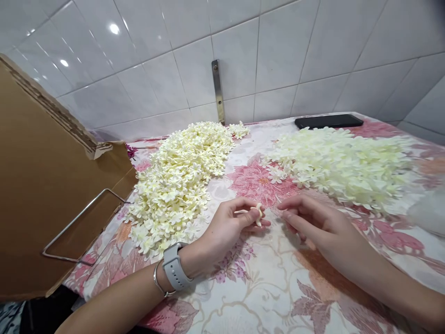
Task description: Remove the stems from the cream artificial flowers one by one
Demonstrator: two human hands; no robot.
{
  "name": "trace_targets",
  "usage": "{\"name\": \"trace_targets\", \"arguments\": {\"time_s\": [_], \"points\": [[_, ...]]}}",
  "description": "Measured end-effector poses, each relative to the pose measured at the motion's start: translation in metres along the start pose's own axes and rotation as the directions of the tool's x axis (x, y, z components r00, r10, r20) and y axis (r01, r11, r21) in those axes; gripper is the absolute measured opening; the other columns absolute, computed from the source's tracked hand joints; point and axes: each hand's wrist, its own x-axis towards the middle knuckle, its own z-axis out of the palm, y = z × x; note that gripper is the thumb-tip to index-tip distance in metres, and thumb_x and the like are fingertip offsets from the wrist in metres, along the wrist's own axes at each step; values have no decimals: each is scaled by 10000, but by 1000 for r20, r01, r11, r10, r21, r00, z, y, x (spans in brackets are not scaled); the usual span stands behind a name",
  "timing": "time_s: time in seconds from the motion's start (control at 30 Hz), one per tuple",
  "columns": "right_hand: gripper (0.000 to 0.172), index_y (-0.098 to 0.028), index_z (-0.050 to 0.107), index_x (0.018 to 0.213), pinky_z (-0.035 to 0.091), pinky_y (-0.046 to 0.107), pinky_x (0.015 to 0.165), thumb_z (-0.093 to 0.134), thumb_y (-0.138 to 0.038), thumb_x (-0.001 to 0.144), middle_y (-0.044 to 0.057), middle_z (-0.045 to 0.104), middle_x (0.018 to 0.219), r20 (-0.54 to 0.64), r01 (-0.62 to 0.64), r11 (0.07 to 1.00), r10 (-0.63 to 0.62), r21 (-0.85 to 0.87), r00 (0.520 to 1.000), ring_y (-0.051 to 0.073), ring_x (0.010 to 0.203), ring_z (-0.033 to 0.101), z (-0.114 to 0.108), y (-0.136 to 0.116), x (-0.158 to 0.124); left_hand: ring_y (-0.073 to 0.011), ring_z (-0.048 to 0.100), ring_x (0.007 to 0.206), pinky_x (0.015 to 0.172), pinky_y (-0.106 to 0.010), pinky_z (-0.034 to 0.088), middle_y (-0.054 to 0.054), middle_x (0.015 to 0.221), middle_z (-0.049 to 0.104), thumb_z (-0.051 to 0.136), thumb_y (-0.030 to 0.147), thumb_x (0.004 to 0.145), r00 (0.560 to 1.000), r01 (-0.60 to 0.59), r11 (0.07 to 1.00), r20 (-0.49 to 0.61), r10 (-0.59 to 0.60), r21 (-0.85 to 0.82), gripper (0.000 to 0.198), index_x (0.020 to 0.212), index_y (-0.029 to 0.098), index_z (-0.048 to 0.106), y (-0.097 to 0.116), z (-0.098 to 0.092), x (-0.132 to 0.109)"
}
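My left hand (234, 222), with a pale watch and a thin bracelet at its wrist, pinches a small cream artificial flower (258, 215) between thumb and fingers. Just to the right, my right hand (316, 222) has its thumb and index fingertips drawn together in a pinch. Whatever may be between them is too small to make out. A large heap of cream flowers (181, 171) lies to the left, beyond my left hand. Behind my right hand spreads another heap of paler, larger-petalled flowers (344, 162).
A floral tablecloth (257, 297) covers the table. On the left stands a cardboard box (52, 185) with a metal wire handle (76, 222) beside it. A black phone (328, 121) lies near the tiled wall (236, 60), where a metal bracket (218, 90) is fixed.
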Motion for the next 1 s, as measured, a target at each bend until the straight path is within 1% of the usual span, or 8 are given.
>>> {"name": "trace_targets", "arguments": {"time_s": [0.17,0.27,0.37,0.47,0.57,0.77,0.93,1.0], "points": [[168,-227,579,835,351,257,478,493,-371,840,-10,537,637,28,-3,1000,3,-1,1000,148,591,505,0,-2,1,-180,666,792,795,-327,517,-1,742,600,747,259,681,1000,-3,998,24,4,-62,253,870,154,617,2,-2,3],[164,-225,584,840,387,253,474,489,-359,847,-2,568,658,14,19,1000,-19,-21,1000,148,586,530,0,-5,0,-174,668,739,782,-333,517,5,705,606,749,238,672,1000,11,998,24,-10,-63,236,835,151,603,3,-2,4],[152,-224,591,902,455,262,504,554,-352,829,14,609,719,22,203,971,-202,-123,979,157,602,567,1,-7,-4,-141,636,638,688,-291,519,4,658,611,767,232,644,999,37,998,28,-36,-54,230,760,141,590,2,1,1],[213,-210,574,1049,508,279,597,565,-298,855,55,646,866,74,510,817,-510,-269,857,178,718,617,2,-7,-7,-91,574,546,587,-211,475,9,601,595,785,244,628,995,76,997,66,-74,-28,240,716,115,603,2,5,-3],[223,-153,535,1115,525,288,661,474,-242,921,116,649,964,125,671,647,-680,-361,723,200,832,637,3,-6,-9,-73,546,508,532,-175,425,16,574,591,784,231,636,992,93,995,87,-88,-47,245,743,107,603,2,7,-7],[218,-70,525,1091,518,312,654,459,-201,929,141,656,894,182,744,456,-781,-489,598,223,806,631,6,-8,-12,-63,510,488,556,-178,408,79,524,554,711,113,717,992,99,986,89,-87,-137,494,1166,150,508,1,7,-12],[160,-62,585,890,457,345,572,429,-91,909,145,647,784,285,778,255,-829,-574,481,245,716,596,4,-16,-17,-102,578,591,644,-218,422,43,588,618,735,172,717,984,139,985,129,-126,-105,653,1294,136,433,2,9,-18],[191,-74,597,794,422,347,547,430,-51,885,132,625,705,341,778,183,-822,-601,456,246,672,572,1,-17,-16,-125,606,664,700,-240,428,23,634,648,735,223,729,976,158,987,156,-152,-30,695,1333,149,400,6,8,-19]]}}
